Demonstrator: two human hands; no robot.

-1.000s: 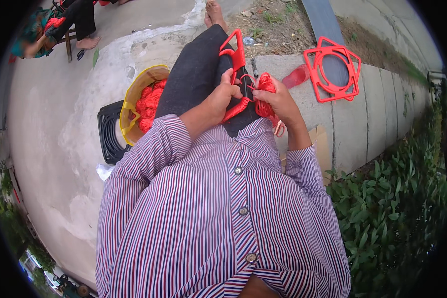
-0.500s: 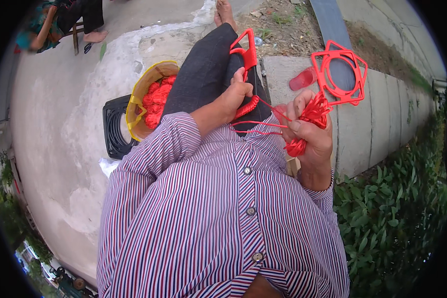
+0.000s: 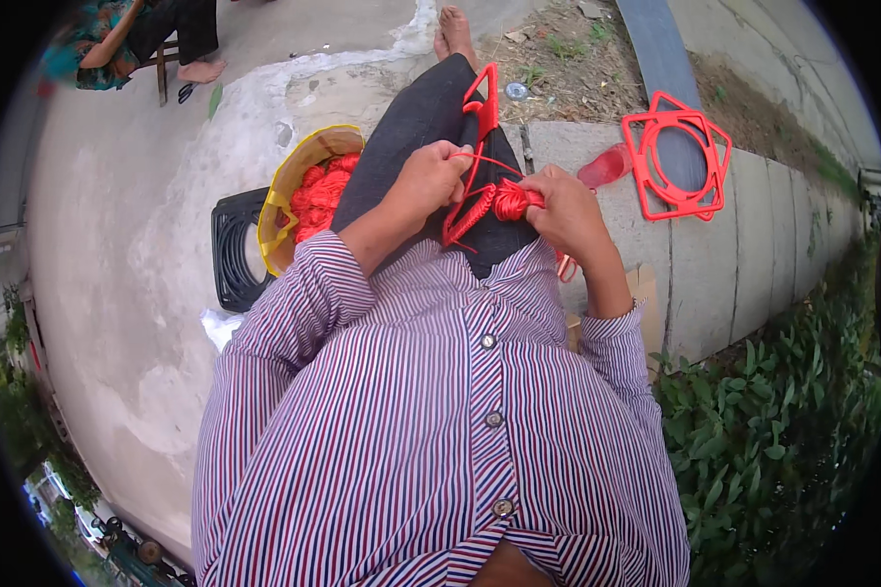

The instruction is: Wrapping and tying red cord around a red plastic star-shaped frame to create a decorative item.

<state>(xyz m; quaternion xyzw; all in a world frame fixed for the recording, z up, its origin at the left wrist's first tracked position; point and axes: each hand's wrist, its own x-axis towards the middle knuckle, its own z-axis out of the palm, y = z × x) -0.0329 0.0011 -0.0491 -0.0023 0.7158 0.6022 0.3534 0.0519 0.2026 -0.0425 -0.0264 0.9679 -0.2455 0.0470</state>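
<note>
A red plastic frame [image 3: 486, 115] rests on my dark trouser leg, its near side wrapped in tight turns of red cord. My left hand [image 3: 429, 184] is beside the frame, fingers pinched on a strand of red cord [image 3: 480, 158] that stretches across toward the right. Closed round a small bundle of the same red cord [image 3: 512, 200], my right hand [image 3: 564, 210] is just right of the frame, low over my lap. My left fingertips are partly hidden, so I cannot tell whether they also touch the frame.
A yellow-edged bag [image 3: 274, 220] of red cord bundles stands left of my leg, beside a black frame [image 3: 227, 254]. At right, red plastic frames [image 3: 677, 157] lie on concrete near a red slipper [image 3: 607, 166]. Green plants [image 3: 744, 430] grow lower right. Another person [image 3: 137, 44] sits far left.
My right hand has moved left with the cord bundle, close to the frame. My left hand has let go of the frame's side and now pinches a strand of cord.
</note>
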